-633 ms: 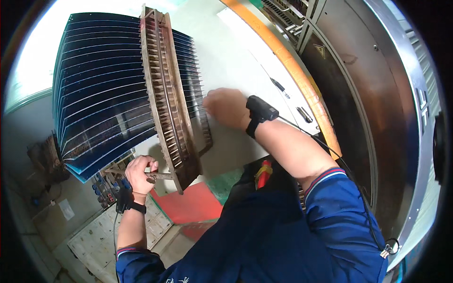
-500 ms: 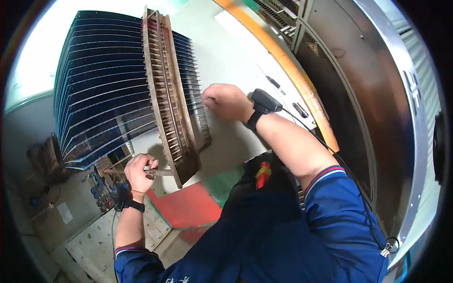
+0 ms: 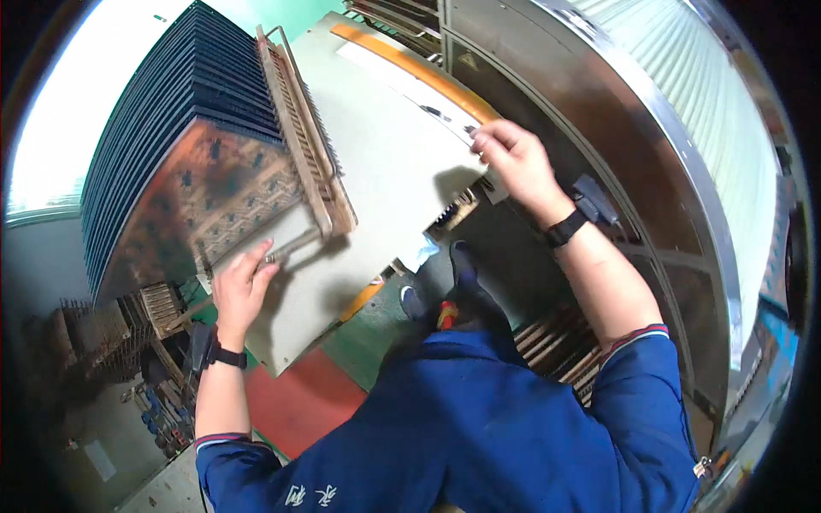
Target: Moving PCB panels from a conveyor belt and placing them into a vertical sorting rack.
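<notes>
A slotted rack (image 3: 295, 128) with a long worn rail holds many thin, dark, glossy sheets (image 3: 235, 81) in a row. The nearest sheet (image 3: 244, 184) reflects orange-brown patches. My left hand (image 3: 239, 291) is closed at the near end of the rack, thumb and fingers around the end of a metal bar (image 3: 295, 244). Out to the right, my right hand (image 3: 517, 167) hangs over the table's far right edge, fingers curled together. Whatever it may hold is hidden. Just beyond its fingertips lies a dark pen (image 3: 436, 113) on a white strip.
The pale table (image 3: 376, 162) has an orange edge strip (image 3: 410, 64). A metal cabinet (image 3: 547, 103) stands along the right. Below are a green and red floor (image 3: 312, 402), my shoes, and slatted racks (image 3: 556, 350). More racks (image 3: 103, 329) stand at lower left.
My view has turned, and the rack's near sheet now faces me broadly. My right hand has moved from beside the rack out to the right. My left hand stays at the rack's bar.
</notes>
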A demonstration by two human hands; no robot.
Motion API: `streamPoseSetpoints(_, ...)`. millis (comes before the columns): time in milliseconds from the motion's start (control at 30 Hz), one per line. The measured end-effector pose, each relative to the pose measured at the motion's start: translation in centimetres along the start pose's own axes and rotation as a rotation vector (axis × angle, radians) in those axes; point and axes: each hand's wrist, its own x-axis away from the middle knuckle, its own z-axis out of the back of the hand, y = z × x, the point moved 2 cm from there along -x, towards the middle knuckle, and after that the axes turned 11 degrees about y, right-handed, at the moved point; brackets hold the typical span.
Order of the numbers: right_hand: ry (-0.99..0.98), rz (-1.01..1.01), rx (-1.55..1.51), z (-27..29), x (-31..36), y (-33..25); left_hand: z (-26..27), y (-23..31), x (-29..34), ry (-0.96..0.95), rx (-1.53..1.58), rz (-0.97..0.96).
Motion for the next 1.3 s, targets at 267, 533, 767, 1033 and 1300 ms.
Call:
streamPoseSetpoints(267, -0.001, 0.539, 0.290, -0.4, 4.8, -13.3, -0.2, 6.1, -0.4, 0.068, 0.036, 0.165)
streamPoseSetpoints(533, -0.219, 0.895, 0.648, -10.0, 4.0, -14.0, -3.5, 12.3, -5.2, 0.099, 0.084, 0.401)
streamPoseSetpoints(767, -0.356, 0.839, 0.656, -11.2, 1.6, -13.3, -3.6, 14.1, -5.2, 0.101, -0.004, 0.461)
streamPoseSetpoints(1033, -0.421, 1.136, 0.942, -12.9, 2.0, -15.4, -3.4, 14.3, -4.6, 0.111, -0.050, 0.503)
streamPoseSetpoints(1300, -0.637, 1.292, 0.954, -12.4, 0.1, -16.7, -3.2, 15.0, -4.5, 0.125, -0.012, 0.501)
